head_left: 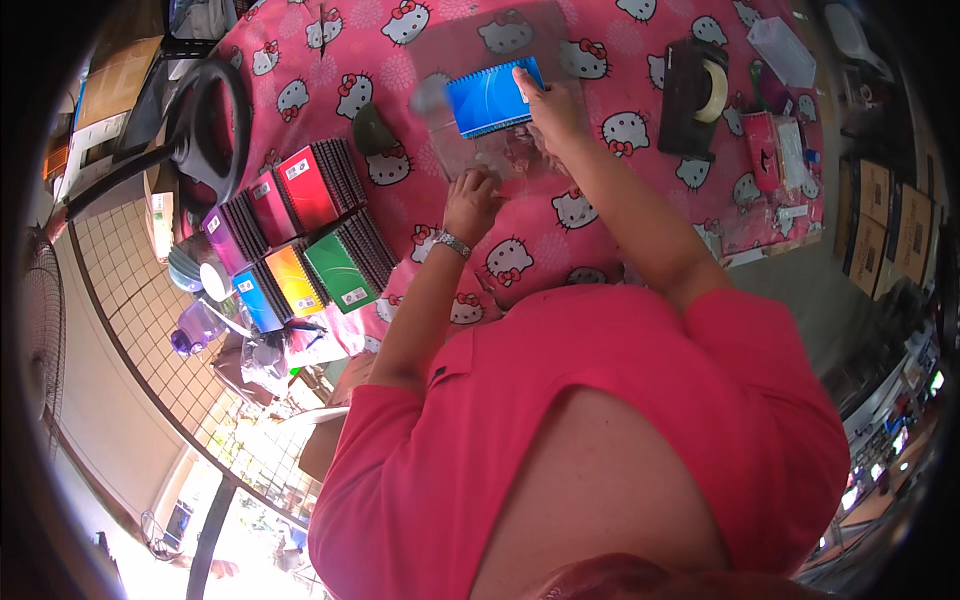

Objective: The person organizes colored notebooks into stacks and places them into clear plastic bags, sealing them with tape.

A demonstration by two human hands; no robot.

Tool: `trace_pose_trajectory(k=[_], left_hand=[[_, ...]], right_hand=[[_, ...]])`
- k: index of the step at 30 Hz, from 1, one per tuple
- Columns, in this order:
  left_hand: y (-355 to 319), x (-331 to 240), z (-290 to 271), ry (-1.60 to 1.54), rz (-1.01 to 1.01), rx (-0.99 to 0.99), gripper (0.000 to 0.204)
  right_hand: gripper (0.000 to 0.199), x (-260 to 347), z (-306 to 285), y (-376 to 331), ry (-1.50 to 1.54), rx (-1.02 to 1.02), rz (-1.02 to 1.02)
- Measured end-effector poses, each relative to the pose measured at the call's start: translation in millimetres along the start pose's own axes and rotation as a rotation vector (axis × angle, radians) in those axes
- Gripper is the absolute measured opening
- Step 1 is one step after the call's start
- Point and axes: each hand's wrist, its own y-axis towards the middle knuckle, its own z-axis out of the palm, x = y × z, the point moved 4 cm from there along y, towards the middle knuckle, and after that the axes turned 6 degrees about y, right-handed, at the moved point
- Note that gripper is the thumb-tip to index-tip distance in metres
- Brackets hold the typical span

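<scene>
A blue spiral notebook [488, 100] lies tilted over a clear plastic bag [545, 38] at the far middle of the table. My right hand [556, 120] grips the notebook's right end, its thumb pressed on the cover and the other fingers hidden beneath. Close to the bag's near edge, my left hand [473, 202] has its fingers curled in on the plastic; the fingertips are partly hidden. Left of my hands stand rows of spiral notebooks: red [308, 188], green [345, 272], yellow [290, 280], blue [258, 297] and purple [228, 235].
A pink patterned cloth [610, 185] covers the table. On the right sit a black tape dispenser [684, 105], a clear plastic box [782, 52] and small packets [775, 155]. A dark green curved piece [372, 130] lies left of the bag. A black ring-shaped frame [240, 130] rises at the left.
</scene>
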Motion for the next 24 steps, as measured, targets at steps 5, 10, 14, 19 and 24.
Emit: trace_pose_trajectory(k=[5, 10, 14, 19, 24], left_hand=[[2.3, 11.6, 12.1, -0.075, 0.043, 0.023, 0.020], [9.5, 18.8, 5.8, -0.231, 0.019, 0.127, 0.012], [14.6, 26.1, 4.9, -0.229, 0.061, 0.176, 0.013], [16.8, 22.9, 3.2, -0.166, -0.026, 0.285, 0.009], [18.5, 17.5, 2.3, -0.096, -0.080, 0.268, 0.014]], right_hand=[[0.062, 9.3, -1.4, -8.3, 0.002, 0.035, -0.025], [0.069, 7.0, 0.1, -5.8, -0.024, 0.049, 0.049], [0.078, 6.1, 2.5, 4.7, -0.097, 0.048, 0.014], [0.080, 15.2, -10.2, -4.7, -0.119, 0.102, 0.006], [0.047, 23.1, -48.8, -54.6, -0.447, -0.304, -0.977]])
